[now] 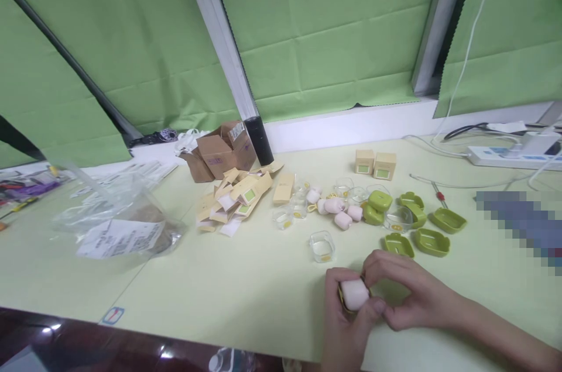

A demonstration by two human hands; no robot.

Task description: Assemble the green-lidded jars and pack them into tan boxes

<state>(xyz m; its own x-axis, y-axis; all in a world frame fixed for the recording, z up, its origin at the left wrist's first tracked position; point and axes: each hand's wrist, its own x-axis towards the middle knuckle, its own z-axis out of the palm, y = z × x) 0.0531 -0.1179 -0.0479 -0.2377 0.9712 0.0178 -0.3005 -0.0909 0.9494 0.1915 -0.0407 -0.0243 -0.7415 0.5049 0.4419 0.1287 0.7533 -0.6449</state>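
Near the front edge of the table, my left hand (346, 325) is wrapped round a small pale pink rounded block (355, 295) with a thin dark green-yellow rim about it. My right hand (408, 290) reaches in from the right, its fingers curled and its fingertips pressed at the block's right edge. What the right fingertips pinch, besides that edge, is hidden. Just behind the hands lie green plastic shells (432, 242) and a clear square case (322, 247) with a yellow mark. Farther back, several similar pink blocks (343, 220) lie in a loose group.
Flat kraft boxes (246, 190) are heaped at centre, before an open brown carton (226, 150). Two folded small boxes (385, 166) stand at the back. A clear plastic bag (127, 231) lies left. A red-handled screwdriver (440, 195) and power strip (492, 157) are right.
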